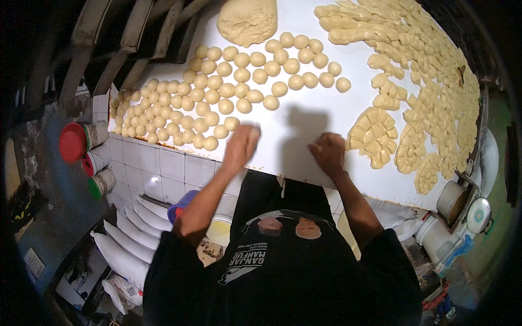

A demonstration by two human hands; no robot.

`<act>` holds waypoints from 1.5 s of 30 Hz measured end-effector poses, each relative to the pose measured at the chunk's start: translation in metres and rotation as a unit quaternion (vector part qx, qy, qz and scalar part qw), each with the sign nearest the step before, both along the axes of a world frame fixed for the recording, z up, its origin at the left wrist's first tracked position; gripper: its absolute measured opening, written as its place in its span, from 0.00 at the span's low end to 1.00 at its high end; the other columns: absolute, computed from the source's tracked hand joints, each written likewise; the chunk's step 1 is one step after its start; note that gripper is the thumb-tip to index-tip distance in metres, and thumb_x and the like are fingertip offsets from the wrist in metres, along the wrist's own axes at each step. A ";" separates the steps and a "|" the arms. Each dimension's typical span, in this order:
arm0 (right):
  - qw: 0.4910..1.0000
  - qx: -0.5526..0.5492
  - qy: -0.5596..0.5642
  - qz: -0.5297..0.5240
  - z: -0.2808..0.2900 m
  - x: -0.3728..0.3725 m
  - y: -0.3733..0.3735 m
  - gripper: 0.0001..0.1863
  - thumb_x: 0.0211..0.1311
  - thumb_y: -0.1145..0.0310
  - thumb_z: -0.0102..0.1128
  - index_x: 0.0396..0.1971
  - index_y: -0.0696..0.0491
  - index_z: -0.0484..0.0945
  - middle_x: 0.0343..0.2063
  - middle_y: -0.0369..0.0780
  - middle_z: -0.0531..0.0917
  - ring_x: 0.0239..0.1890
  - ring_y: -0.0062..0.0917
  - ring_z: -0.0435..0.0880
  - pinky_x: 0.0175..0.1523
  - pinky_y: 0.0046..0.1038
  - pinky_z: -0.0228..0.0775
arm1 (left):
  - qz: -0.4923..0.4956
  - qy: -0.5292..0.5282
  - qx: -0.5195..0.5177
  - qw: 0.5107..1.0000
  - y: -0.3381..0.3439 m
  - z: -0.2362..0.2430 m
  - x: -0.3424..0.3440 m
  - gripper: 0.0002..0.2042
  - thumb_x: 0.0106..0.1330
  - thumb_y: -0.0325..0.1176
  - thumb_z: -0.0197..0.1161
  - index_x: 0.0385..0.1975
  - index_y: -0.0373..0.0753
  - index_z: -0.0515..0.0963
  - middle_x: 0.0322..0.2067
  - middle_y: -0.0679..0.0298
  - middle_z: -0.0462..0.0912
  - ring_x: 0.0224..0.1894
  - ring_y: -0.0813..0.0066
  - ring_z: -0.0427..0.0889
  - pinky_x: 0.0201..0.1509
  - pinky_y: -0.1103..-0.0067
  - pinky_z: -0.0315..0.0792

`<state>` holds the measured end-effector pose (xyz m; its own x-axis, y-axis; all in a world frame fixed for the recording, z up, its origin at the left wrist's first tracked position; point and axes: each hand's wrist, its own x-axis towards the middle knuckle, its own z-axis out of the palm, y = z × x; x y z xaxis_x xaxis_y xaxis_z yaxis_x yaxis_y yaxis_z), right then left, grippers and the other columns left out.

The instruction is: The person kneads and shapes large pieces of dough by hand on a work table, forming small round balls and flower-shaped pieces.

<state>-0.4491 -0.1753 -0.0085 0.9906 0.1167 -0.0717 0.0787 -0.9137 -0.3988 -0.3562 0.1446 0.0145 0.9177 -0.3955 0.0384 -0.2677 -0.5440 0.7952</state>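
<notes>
2 hands mid-frame on white table (pixel 310 117): left hand (pixel 241 146) flat, blurred, grip unclear; right hand (pixel 328 154) cupped, contents hidden; 1 dough mass (pixel 247 20) top centre; dough balls (pixel 217 92) approx 80 upper left.

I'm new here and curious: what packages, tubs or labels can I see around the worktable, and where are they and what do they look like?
Lidded tubs: stacked on their sides at far left; pale bodies, red and green lids.
White sacks: row below the tiled counter, lower left; plump, plain white.
Printed bag: under the sacks; white with small dark print.
Label: far lower left; small pale rectangle.
White buckets: lower right of the table; round, white.
</notes>
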 end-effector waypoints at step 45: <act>0.972 0.056 -0.208 0.092 -0.028 0.003 -0.014 0.16 0.60 0.56 0.72 0.34 0.52 0.80 0.35 0.44 0.79 0.39 0.41 0.78 0.45 0.45 0.69 | -0.157 -0.120 0.013 0.980 -0.056 -0.028 -0.039 0.10 0.62 0.36 0.74 0.38 0.40 0.83 0.40 0.56 0.81 0.46 0.54 0.79 0.49 0.59 0.71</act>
<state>-0.4457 -0.1890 -0.0361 0.8930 0.2793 0.3530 0.4124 -0.8217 -0.3934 -0.3956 0.0884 -0.0139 0.7162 -0.6607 0.2248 -0.6030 -0.4237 0.6759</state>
